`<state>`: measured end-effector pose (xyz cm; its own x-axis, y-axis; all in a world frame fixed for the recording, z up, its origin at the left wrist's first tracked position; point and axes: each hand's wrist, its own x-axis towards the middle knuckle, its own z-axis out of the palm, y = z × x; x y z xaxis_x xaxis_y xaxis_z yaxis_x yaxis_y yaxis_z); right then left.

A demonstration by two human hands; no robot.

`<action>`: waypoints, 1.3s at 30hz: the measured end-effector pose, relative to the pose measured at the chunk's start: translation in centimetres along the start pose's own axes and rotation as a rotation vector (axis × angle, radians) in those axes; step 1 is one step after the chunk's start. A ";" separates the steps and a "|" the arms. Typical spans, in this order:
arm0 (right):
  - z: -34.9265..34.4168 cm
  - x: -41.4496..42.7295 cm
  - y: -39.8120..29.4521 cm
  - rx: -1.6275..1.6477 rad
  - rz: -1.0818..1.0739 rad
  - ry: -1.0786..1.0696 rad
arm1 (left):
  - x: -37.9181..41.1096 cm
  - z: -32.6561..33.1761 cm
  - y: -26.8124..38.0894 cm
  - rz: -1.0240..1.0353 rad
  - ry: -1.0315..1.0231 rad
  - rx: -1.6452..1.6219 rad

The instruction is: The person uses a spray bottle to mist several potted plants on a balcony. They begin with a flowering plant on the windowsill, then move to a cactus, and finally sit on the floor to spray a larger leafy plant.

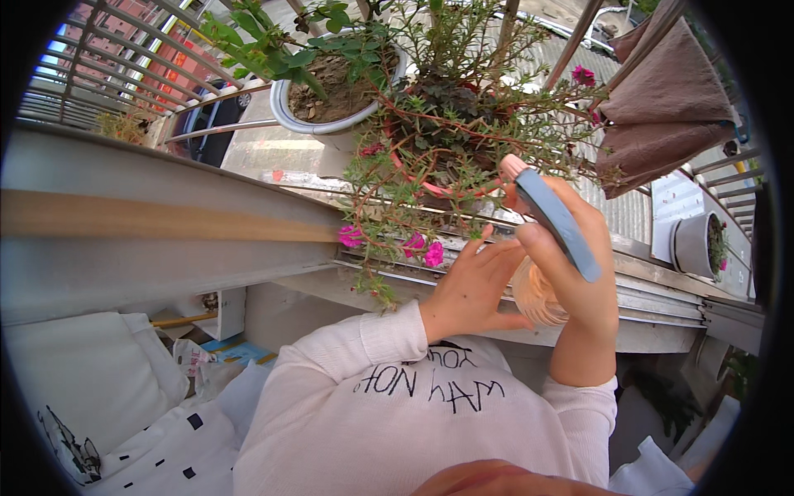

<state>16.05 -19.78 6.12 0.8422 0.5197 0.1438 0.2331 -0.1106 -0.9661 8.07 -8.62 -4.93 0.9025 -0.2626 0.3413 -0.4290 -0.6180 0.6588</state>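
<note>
My right hand (580,248) is closed around the head of a spray bottle (555,220) with a grey-blue top and a pink nozzle; its ribbed, clear orange body (536,291) hangs below the hand. The nozzle points towards a potted flowering plant (459,124) with thin trailing stems. Beside the bottle's body is my left hand (474,285), fingers spread; whether its fingertips touch the bottle cannot be told. Magenta flowers (425,248) on the trailing stems hang just left of that hand, over the window track. The plant's red pot rim (428,186) shows partly through the stems.
A white pot (282,111) of soil with a leafy plant stands at the upper left. Metal railings (130,56) surround the ledge. A brown cloth (670,105) hangs at the upper right, above another white pot (688,245). A window frame (167,266) crosses the left side.
</note>
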 end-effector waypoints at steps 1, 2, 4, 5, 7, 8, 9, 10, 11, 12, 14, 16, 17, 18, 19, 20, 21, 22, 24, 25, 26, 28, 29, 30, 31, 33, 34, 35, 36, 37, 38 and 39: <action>-0.2 0.1 0.0 0.006 -0.006 -0.007 | 0.0 0.0 0.0 -0.001 -0.001 0.002; -0.2 0.1 0.0 0.001 -0.011 -0.014 | -0.2 0.0 -0.1 -0.016 -0.016 0.009; -0.4 0.2 0.2 -0.037 -0.020 -0.018 | -0.1 0.0 -0.1 -0.020 -0.029 0.007; -0.4 0.3 0.2 -0.062 -0.025 -0.020 | -0.1 0.0 -0.1 -0.024 -0.035 0.006; -0.4 0.4 0.2 -0.058 -0.029 -0.016 | -0.1 0.1 -0.1 -0.019 -0.021 0.003; -0.3 0.5 0.2 -0.056 -0.031 -0.014 | -0.2 0.2 -0.2 -0.017 -0.014 0.002; -0.3 0.5 0.1 -0.051 -0.025 -0.012 | -0.2 0.3 -0.2 -0.008 -0.006 0.011; -0.2 0.5 -0.1 -0.045 -0.018 -0.011 | -0.2 0.3 -0.3 0.001 0.002 0.020; -0.1 0.5 -0.2 -0.040 -0.012 -0.009 | -0.3 0.4 -0.3 0.009 0.010 0.030; -0.1 0.5 -0.2 -0.060 -0.024 -0.011 | -0.3 0.4 -0.3 -0.001 0.004 0.032; 0.0 0.5 0.0 -0.099 -0.049 -0.013 | -0.3 0.4 -0.3 -0.023 -0.008 0.035; 0.0 0.5 0.2 -0.112 -0.060 0.000 | -0.5 0.6 -0.2 -0.030 -0.017 0.038; -0.1 0.5 0.2 -0.117 -0.065 0.007 | -0.5 0.6 -0.2 -0.034 -0.021 0.040; -0.1 0.4 0.1 -0.116 -0.037 0.005 | -0.5 0.5 -0.1 -0.047 -0.053 0.035; -0.2 0.5 0.0 -0.114 -0.008 0.004 | -0.4 0.3 0.0 -0.061 -0.085 0.030; -0.2 0.5 -0.1 -0.112 0.021 0.003 | -0.3 0.2 0.0 -0.074 -0.118 0.025; -0.3 0.4 -0.1 -0.114 0.022 0.006 | -0.3 0.2 0.0 -0.063 -0.111 0.028; -0.1 0.4 -0.2 -0.116 0.022 0.009 | -0.3 0.2 -0.1 -0.051 -0.104 0.031; 0.2 0.4 -0.2 -0.117 -0.010 0.010 | -0.5 0.2 -0.4 -0.041 -0.107 0.061; 0.3 0.4 0.0 -0.117 -0.015 0.024 | -0.5 0.3 -0.4 -0.035 -0.095 0.068; 0.4 0.5 0.2 -0.116 -0.021 0.038 | -0.5 0.3 -0.4 -0.030 -0.082 0.075; 0.1 0.5 0.6 -0.089 0.039 0.038 | -0.5 0.1 0.0 -0.028 -0.057 0.072; 0.1 0.5 0.6 -0.071 0.038 0.043 | -0.5 0.0 0.1 -0.024 -0.047 0.058; 0.0 0.6 0.6 -0.057 0.040 0.052 | -0.3 0.0 0.0 -0.017 -0.038 0.041; 0.0 0.5 0.7 -0.042 0.041 0.060 | -0.3 0.0 0.0 -0.010 -0.028 0.024; 0.0 0.1 1.1 -0.030 -0.037 0.076 | -0.4 0.0 0.0 0.004 -0.011 0.032; 0.1 -0.1 1.3 -0.008 -0.087 0.102 | -0.4 0.0 0.0 0.014 -0.012 0.036; 0.0 -0.4 1.2 0.013 -0.138 0.128 | -0.4 -0.1 0.1 0.024 -0.013 0.040; -0.8 -1.0 0.6 0.003 -0.022 0.117 | -0.4 -0.2 0.1 0.041 -0.012 0.029; -1.0 -1.4 0.7 0.046 -0.036 0.182 | -0.4 -0.3 0.1 0.053 -0.020 0.033; -1.0 -1.8 1.1 0.089 -0.050 0.247 | -0.4 -0.4 0.2 0.066 -0.029 0.036; -1.1 -2.1 1.3 0.136 -0.068 0.311 | -0.4 -0.5 0.2 0.078 -0.039 0.046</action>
<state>15.11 -21.94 4.80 0.9397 0.2368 0.2469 0.2443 0.0406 -0.9688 7.59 -8.28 -4.57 0.8674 -0.3394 0.3639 -0.4970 -0.6275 0.5994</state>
